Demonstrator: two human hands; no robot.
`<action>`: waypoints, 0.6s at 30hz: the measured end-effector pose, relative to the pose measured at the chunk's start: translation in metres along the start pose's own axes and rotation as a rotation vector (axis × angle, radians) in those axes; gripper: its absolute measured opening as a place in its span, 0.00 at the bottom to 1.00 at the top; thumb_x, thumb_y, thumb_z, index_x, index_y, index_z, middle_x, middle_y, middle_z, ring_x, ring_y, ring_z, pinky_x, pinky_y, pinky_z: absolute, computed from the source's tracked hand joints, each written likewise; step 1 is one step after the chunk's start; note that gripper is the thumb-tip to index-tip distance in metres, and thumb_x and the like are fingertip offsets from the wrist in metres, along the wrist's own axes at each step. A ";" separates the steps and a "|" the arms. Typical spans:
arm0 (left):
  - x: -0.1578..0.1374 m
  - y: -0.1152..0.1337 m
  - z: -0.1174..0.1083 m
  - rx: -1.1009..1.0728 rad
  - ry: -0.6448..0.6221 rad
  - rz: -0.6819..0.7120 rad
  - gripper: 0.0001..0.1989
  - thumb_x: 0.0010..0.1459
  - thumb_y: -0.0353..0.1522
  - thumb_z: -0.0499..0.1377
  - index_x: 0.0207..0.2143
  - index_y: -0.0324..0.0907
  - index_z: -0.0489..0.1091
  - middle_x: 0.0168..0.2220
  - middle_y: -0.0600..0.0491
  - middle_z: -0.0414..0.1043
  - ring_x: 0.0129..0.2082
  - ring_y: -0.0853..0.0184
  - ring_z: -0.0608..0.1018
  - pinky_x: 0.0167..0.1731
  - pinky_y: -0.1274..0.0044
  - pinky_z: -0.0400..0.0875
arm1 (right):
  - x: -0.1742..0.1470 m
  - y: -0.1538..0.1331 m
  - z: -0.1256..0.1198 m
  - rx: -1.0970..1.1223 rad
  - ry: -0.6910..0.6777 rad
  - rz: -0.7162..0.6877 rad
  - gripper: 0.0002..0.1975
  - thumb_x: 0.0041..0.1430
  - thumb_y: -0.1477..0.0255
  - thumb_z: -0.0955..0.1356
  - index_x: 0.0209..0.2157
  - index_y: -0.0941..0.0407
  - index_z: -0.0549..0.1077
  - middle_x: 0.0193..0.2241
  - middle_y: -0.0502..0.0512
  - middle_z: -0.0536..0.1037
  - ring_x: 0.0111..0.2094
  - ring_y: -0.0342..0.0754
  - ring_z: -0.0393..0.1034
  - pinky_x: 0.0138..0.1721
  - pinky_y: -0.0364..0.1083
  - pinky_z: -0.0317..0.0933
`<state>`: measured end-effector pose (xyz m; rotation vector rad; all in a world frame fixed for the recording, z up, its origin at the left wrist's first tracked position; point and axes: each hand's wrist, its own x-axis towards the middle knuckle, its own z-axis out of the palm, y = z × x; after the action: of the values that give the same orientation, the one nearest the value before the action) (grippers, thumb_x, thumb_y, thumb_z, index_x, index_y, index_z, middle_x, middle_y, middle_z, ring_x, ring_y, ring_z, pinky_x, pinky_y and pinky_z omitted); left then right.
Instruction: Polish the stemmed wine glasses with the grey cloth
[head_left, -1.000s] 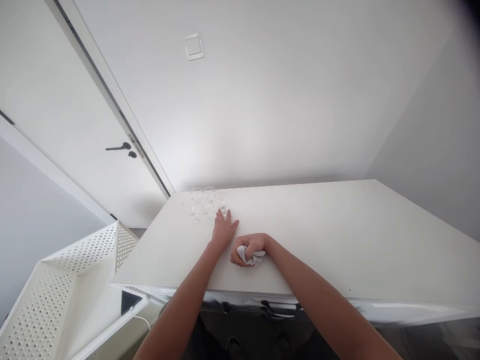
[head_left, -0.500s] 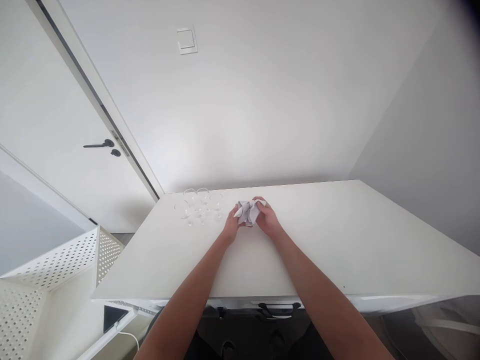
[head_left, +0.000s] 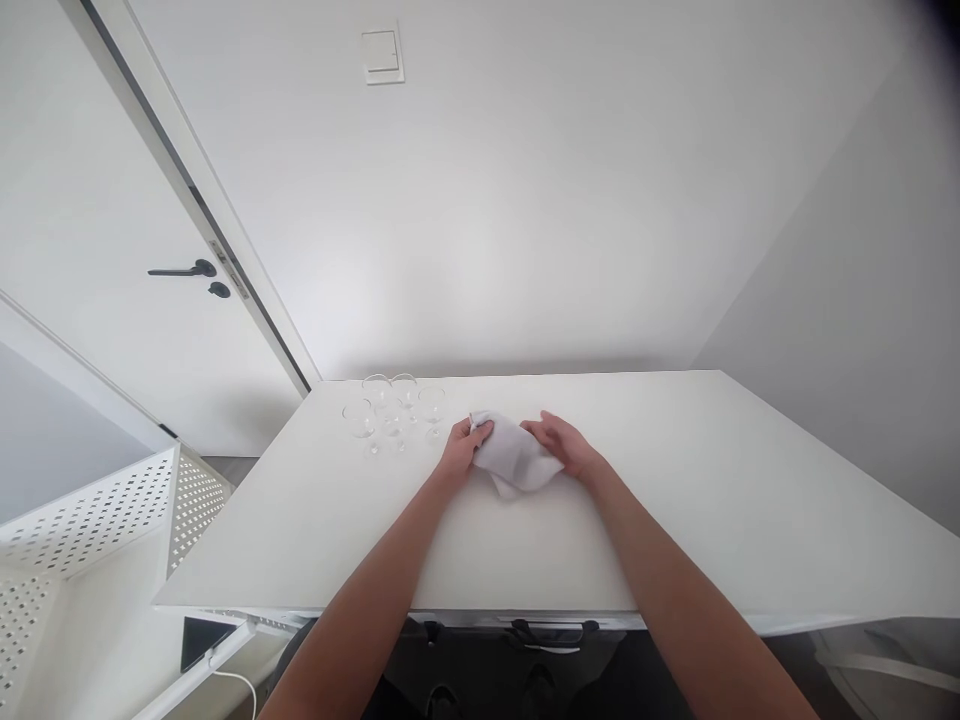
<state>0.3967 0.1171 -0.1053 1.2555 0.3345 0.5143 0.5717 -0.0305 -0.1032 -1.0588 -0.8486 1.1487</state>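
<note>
A pale grey cloth (head_left: 514, 452), partly spread with its lower corner hanging loose, is held above the white tabletop between my hands. My left hand (head_left: 463, 445) pinches its upper left corner, thumb on top. My right hand (head_left: 562, 442) is beside the cloth's right edge, fingers apart and slightly bent; whether its fingertips touch the fabric I cannot tell. To the left of my hands stands a cluster of several clear stemmed glasses (head_left: 363, 420), upright.
The white tabletop (head_left: 675, 500) runs along a white wall (head_left: 562, 200). On the left are a door with a black handle (head_left: 182, 270) and a white perforated panel (head_left: 97, 510). A dark screen (head_left: 202, 640) with a white cable lies below the table's left front edge.
The cloth has gone from a crumpled bunch between both hands to a wider, hanging sheet. My right hand has moved right and loosened, while my left hand keeps its grip.
</note>
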 end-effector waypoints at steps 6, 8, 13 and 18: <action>-0.002 0.002 -0.003 -0.067 -0.030 -0.127 0.25 0.49 0.41 0.69 0.48 0.42 0.74 0.37 0.50 0.76 0.34 0.63 0.77 0.31 0.75 0.67 | -0.001 -0.005 0.009 -0.047 -0.080 0.080 0.21 0.50 0.64 0.77 0.42 0.52 0.70 0.37 0.52 0.76 0.35 0.49 0.72 0.35 0.45 0.62; -0.001 0.001 -0.003 -0.060 -0.016 -0.145 0.23 0.51 0.44 0.68 0.44 0.39 0.75 0.36 0.48 0.76 0.34 0.63 0.77 0.31 0.75 0.67 | -0.003 -0.008 0.009 -0.019 -0.103 0.084 0.18 0.50 0.63 0.77 0.38 0.54 0.70 0.35 0.52 0.75 0.33 0.47 0.71 0.33 0.44 0.62; -0.006 0.009 0.002 -0.042 -0.090 -0.178 0.24 0.53 0.46 0.68 0.46 0.40 0.75 0.40 0.46 0.77 0.38 0.61 0.78 0.36 0.73 0.70 | -0.005 -0.006 0.012 0.017 -0.178 0.120 0.16 0.54 0.60 0.75 0.38 0.56 0.73 0.34 0.54 0.76 0.35 0.48 0.72 0.36 0.45 0.65; -0.013 0.019 0.008 0.001 -0.230 -0.141 0.28 0.50 0.42 0.70 0.53 0.43 0.73 0.48 0.45 0.76 0.45 0.58 0.77 0.41 0.72 0.71 | -0.003 0.002 0.009 -0.002 -0.210 0.199 0.22 0.50 0.65 0.77 0.46 0.58 0.76 0.38 0.59 0.80 0.38 0.53 0.75 0.39 0.49 0.67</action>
<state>0.3869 0.1077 -0.0854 1.2677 0.2270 0.2463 0.5620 -0.0315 -0.1024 -1.0541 -0.9223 1.4461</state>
